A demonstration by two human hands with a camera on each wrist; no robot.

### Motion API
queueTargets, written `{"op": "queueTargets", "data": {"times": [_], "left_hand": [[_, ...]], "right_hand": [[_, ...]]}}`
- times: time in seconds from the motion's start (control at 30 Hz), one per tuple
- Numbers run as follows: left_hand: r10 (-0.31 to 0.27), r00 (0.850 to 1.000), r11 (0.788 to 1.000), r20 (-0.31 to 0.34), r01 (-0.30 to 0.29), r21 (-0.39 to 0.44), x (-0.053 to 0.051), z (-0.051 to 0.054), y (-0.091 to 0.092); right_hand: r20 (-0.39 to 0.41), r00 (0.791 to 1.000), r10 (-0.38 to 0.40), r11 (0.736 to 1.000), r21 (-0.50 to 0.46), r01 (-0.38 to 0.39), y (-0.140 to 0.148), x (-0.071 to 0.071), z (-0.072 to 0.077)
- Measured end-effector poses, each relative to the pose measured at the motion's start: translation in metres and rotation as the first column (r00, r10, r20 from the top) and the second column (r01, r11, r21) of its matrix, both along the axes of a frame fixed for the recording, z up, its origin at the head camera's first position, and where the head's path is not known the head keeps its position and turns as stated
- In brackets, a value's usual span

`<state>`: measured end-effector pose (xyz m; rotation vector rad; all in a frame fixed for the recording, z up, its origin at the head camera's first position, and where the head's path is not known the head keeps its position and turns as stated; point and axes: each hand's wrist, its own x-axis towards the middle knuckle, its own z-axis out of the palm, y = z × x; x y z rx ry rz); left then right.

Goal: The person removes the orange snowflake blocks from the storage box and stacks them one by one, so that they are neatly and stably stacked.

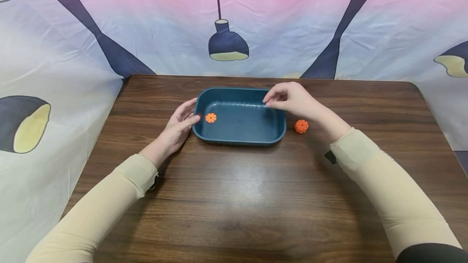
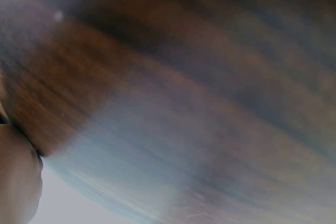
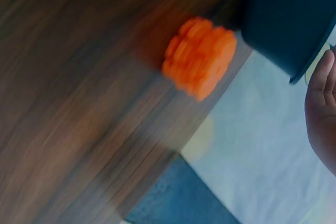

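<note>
A dark blue rectangular tray (image 1: 239, 131) stands on the table, and one flat orange notched disc (image 1: 211, 117) lies inside near its left end. My left hand (image 1: 179, 127) grips the tray's left wall, thumb over the rim and fingers outside. Above the tray's back right corner is my right hand (image 1: 290, 98), its fingers bent and nothing visible between the tips. Just right of the tray sits a stack of orange notched discs (image 1: 301, 126); the right wrist view shows the stack (image 3: 200, 59) close up, slightly blurred. The left wrist view catches only part of the left hand (image 2: 20, 177).
The brown wooden table (image 1: 234, 198) carries the tray and the stack. Behind it hangs a cloth backdrop (image 1: 278, 31) printed with lamps, reaching the table's back edge.
</note>
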<state>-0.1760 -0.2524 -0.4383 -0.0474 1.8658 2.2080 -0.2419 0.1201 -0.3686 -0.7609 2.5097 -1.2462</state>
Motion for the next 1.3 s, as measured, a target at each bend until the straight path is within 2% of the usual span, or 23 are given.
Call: {"op": "queueTargets", "data": {"times": [0.63, 0.9, 1.1, 1.3], "left_hand": [[-0.002, 1.0, 1.0, -0.003, 0.002, 0.013, -0.001, -0.002, -0.001], [-0.002, 1.0, 1.0, -0.008, 0.002, 0.017, 0.0, -0.002, -0.001], [-0.001, 1.0, 1.0, -0.004, 0.001, 0.01, 0.0, -0.002, -0.001], [-0.004, 1.0, 1.0, 0.003, 0.004, 0.004, -0.001, -0.002, 0.0]], "right_hand": [[0.022, 0.994, 0.111, 0.993, -0.04, -0.11, -0.061, -0.01, -0.018], [0.062, 0.989, 0.137, 0.99, -0.04, -0.135, -0.088, -0.013, -0.025], [0.066, 0.984, 0.167, 0.986, -0.014, -0.167, -0.106, -0.013, -0.03], [0.072, 0.983, 0.166, 0.986, -0.009, -0.166, -0.12, -0.01, -0.032]]}}
